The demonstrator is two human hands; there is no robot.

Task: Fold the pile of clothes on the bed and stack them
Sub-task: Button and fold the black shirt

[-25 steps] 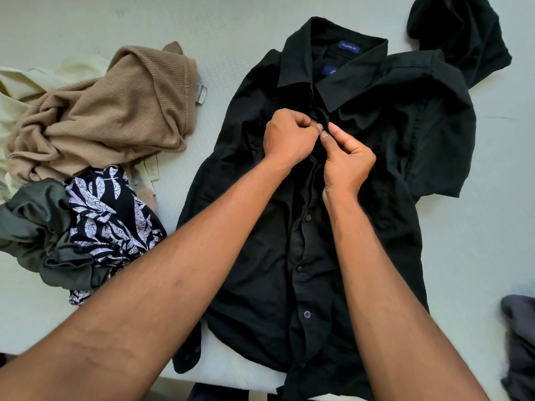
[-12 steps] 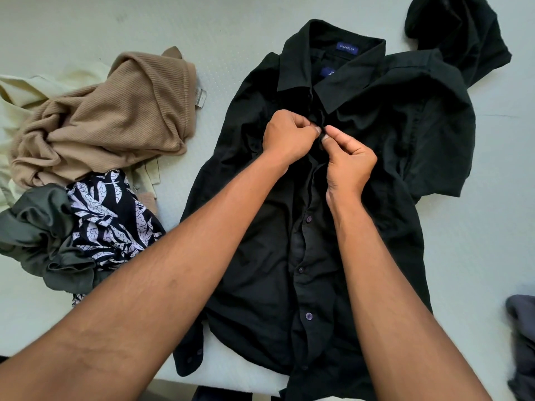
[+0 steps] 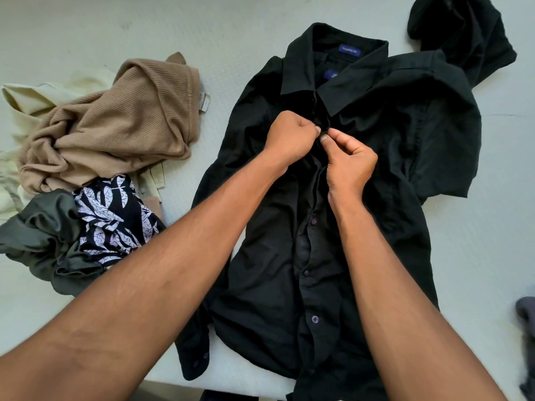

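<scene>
A black button-up shirt [image 3: 269,256] lies face up on the pale bed [image 3: 492,241], collar at the far end. Several lower buttons are fastened. My left hand [image 3: 289,137] pinches the left edge of the placket just below the collar. My right hand [image 3: 348,162] pinches the opposite edge, thumb and forefinger meeting my left fingertips. The button between them is hidden. To the left lies a pile: a tan ribbed top [image 3: 115,125], a cream garment [image 3: 37,96], an olive garment [image 3: 40,235] and a black-and-white leaf-print piece [image 3: 113,218].
A black garment [image 3: 463,33] lies crumpled at the far right, touching the shirt's right sleeve. A grey cloth [image 3: 527,328] shows at the right edge. The bed's near edge runs under my forearms.
My right hand's fingers have curled tighter at the placket. Both hands stay at the same spot below the collar. The view has shifted slightly.
</scene>
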